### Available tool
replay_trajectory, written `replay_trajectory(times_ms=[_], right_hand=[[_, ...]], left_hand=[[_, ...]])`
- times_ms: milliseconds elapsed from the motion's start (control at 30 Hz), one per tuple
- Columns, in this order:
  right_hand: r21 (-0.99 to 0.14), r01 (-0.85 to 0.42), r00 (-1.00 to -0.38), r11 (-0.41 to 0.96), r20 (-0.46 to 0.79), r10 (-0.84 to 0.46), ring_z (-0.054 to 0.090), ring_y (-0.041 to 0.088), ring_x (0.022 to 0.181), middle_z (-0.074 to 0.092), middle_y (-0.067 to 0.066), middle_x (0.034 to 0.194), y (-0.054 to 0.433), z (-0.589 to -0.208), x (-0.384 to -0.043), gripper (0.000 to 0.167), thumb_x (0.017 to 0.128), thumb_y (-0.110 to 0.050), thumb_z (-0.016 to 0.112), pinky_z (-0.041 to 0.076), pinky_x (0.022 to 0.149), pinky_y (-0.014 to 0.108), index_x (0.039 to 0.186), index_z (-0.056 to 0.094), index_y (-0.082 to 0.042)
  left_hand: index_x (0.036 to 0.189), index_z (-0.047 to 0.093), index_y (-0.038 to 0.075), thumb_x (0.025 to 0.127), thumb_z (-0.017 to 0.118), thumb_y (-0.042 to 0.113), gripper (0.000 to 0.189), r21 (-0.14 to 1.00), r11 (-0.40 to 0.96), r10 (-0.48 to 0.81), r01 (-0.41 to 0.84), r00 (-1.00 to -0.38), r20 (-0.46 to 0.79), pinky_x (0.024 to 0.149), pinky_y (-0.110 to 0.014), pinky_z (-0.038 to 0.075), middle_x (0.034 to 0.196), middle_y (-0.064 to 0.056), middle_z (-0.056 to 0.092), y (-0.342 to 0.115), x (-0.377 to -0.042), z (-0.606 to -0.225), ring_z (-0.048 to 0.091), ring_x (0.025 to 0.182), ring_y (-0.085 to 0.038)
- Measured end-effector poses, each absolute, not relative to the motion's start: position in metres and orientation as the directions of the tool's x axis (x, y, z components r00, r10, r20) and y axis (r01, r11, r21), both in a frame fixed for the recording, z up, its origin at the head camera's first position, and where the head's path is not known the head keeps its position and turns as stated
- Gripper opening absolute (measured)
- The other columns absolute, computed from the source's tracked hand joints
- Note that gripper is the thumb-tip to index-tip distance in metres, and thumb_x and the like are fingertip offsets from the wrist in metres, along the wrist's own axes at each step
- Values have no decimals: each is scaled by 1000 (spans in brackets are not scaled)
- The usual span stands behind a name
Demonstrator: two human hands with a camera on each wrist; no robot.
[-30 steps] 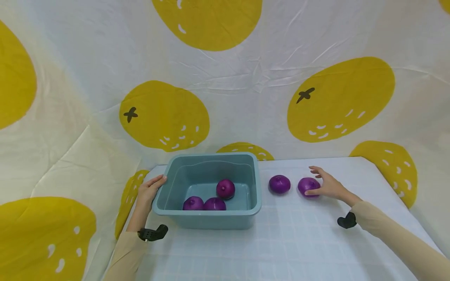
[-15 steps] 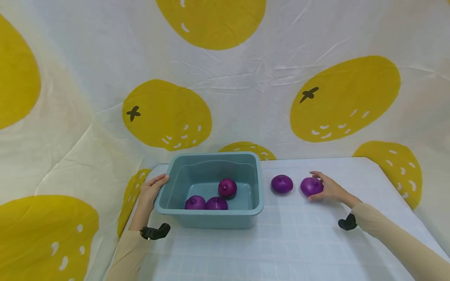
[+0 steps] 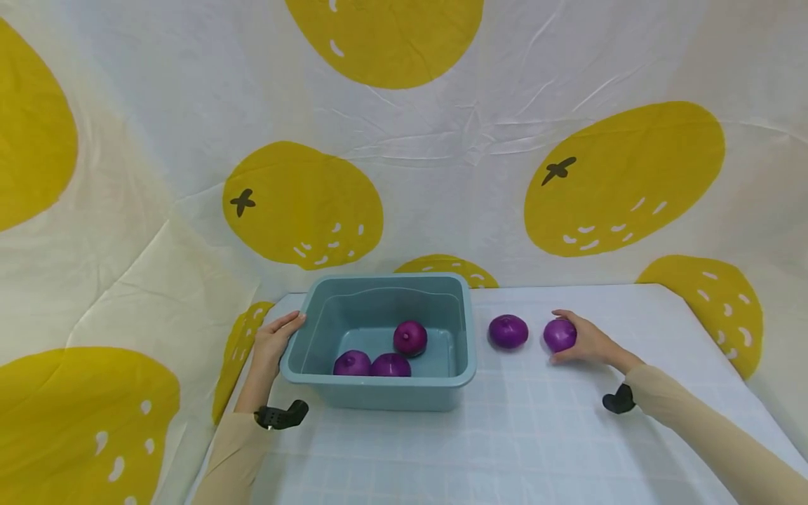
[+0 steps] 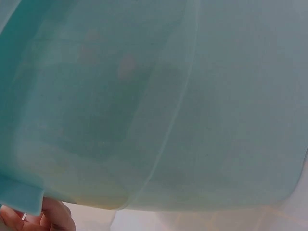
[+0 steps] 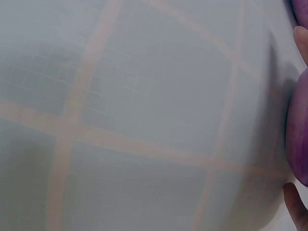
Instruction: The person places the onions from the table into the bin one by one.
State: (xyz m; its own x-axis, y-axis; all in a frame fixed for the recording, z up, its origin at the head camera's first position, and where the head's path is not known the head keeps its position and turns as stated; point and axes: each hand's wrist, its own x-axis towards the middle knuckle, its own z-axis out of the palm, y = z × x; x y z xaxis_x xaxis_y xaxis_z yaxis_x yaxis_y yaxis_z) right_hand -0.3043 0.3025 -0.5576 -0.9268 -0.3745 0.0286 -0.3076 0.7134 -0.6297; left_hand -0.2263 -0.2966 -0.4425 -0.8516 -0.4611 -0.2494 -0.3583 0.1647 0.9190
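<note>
My left hand (image 3: pixel 271 342) holds the left rim of a blue-green plastic tub (image 3: pixel 379 381); in the left wrist view its curled fingers (image 4: pixel 58 214) show under the tub's lip. Three red onions (image 3: pixel 410 339) lie inside the tub, two of them side by side near the front wall. To the right, my right hand (image 3: pixel 588 341) grips another red onion (image 3: pixel 559 336), thumb at the near side and fingers at the far side. The right wrist view has this onion (image 5: pixel 299 130) at its right edge, between two digits.
One more red onion (image 3: pixel 508 331) sits on the table between the tub and my right hand. A pale checked cloth (image 3: pixel 505 442) covers the table. Behind and to the left hangs a white curtain (image 3: pixel 442 196) printed with large yellow fruit.
The fingers of my right hand have come down around the rightmost onion, which has turned a little in them. My left hand stays at the tub rim. The head view has shifted slightly.
</note>
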Motion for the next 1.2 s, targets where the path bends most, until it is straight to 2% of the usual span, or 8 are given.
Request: replay_trajectory(times_ms=[300,667,1200], right_hand=[[-604,-312,-925,734,15,-381,47,50,120,47,30,135,301,-558,-303,96,64,-38,88,44,93,65,138,41,2],[-592,-264,-942,761,-11,-335,48,49,118,49,29,133,299,-562,-305,93,65,-39,87,44,91,65,136,42,0],[-590,-245,-955,769,12,-295,48,51,117,49,33,129,293,-563,-303,92,64,-34,88,43,93,64,133,41,6]], left_hand=[[139,50,5,87,67,42,65,921,162,-454,-354,-855,-249,109,-51,37,143,-22,48,-299,-226,-443,47,129,-38],[138,51,6,86,69,43,67,919,155,-461,-362,-850,-257,110,-51,37,144,-21,47,-298,-226,-443,46,130,-38],[138,52,7,85,69,46,68,918,157,-467,-363,-847,-255,111,-51,35,145,-19,47,-297,-225,-443,45,132,-37]])
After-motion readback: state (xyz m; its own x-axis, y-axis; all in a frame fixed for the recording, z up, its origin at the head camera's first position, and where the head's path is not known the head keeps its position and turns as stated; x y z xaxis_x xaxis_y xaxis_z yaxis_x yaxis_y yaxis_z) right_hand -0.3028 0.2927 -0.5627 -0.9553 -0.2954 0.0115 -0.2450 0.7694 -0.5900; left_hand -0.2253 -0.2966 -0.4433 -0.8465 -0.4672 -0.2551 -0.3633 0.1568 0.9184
